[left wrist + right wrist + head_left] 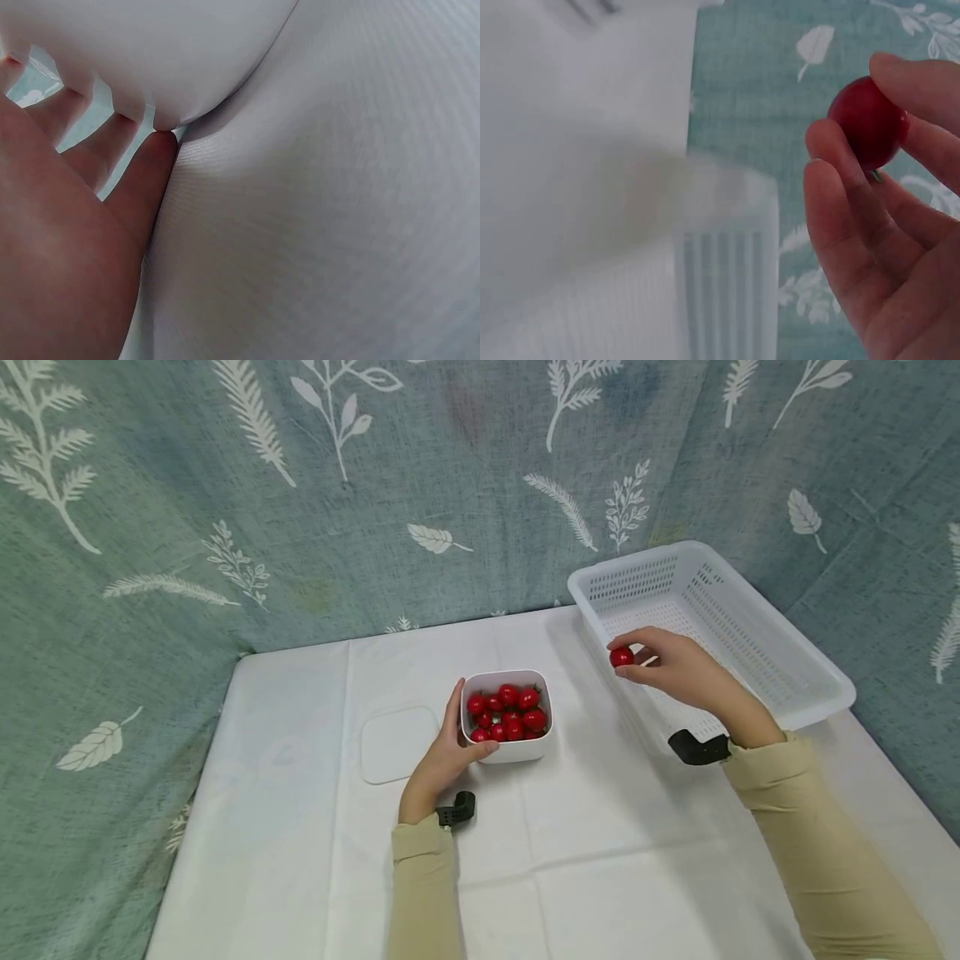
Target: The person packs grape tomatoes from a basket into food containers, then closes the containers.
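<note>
Pinched between the fingertips and thumb of my right hand (671, 667) is a single red cherry tomato (621, 657); the right wrist view shows that tomato (867, 124) with a bit of green stem below it. This hand is over the near left side of a white perforated basket (750, 610). My left hand (444, 756) holds a small white square container (517, 752) at its near left corner, fingers along the left wall and thumb at the front rim. Several cherry tomatoes (510, 695) fill the container. In the left wrist view, the fingers (139, 180) lie against its smooth wall.
A flat, translucent square lid (397, 745) lies on the white tablecloth (285, 827) left of the container. Behind the table hangs a green leaf-patterned curtain (450, 468), which also runs down both sides. The basket stands at the back right, by the curtain.
</note>
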`<state>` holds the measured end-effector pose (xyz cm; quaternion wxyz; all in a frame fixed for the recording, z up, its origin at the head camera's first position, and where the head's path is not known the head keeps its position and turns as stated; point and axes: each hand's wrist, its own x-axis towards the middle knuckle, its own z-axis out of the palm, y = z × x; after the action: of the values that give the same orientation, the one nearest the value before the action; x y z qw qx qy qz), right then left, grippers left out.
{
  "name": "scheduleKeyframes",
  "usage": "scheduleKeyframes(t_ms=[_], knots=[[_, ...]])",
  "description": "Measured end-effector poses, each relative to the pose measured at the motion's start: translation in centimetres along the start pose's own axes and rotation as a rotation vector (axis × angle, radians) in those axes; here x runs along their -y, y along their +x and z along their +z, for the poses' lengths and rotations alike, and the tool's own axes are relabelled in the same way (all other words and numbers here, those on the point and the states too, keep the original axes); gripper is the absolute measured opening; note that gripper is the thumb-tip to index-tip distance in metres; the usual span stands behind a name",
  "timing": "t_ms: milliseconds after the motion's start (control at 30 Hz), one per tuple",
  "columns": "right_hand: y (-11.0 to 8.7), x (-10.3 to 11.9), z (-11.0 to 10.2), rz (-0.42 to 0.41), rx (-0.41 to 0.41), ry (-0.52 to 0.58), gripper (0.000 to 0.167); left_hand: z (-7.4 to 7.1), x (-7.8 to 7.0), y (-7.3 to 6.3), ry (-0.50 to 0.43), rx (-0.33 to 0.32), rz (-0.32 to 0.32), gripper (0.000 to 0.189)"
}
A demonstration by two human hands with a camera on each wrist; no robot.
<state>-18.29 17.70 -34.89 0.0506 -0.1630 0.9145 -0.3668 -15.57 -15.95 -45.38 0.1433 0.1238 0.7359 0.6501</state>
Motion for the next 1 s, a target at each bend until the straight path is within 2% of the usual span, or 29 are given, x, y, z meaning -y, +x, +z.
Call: scheduleKeyframes(t_ms=[233,400,567,633,800,867,1000], knots=[[0.6,2.2,3.1,-0.141,-0.031,0.134,0.032,0.1,-0.3,0.0,0.003,0.002,-0.002,0.094],[1.0,3.1,5.3,-0.157,-0.086,0.189,0.030,0.2,-0.1,0.1,-0.007,0.003,-0.001,0.094],[1.5,4.1,7.6,-0.182,-0.149,0.263,0.032,-0.2,1.3,0.7,0.004,-0.016,0.005,0.095],[1.8,3.9,8.9,-0.194,-0.189,0.295,0.033,-0.3,1.1,0.7,0.015,-0.015,0.005,0.095],[2.6,2.9,12.0,-0.127,-0.281,0.314,0.036,-0.2,-0.4,-0.1,0.024,-0.005,-0.002,0.095],[2.6,3.0,12.8,-0.097,-0.298,0.325,0.036,-0.2,-0.4,-0.2,0.024,-0.005,-0.008,0.095],[2.7,3.2,13.9,-0.102,-0.331,0.361,0.037,-0.2,-0.3,-0.3,0.026,0.007,-0.017,0.094]])
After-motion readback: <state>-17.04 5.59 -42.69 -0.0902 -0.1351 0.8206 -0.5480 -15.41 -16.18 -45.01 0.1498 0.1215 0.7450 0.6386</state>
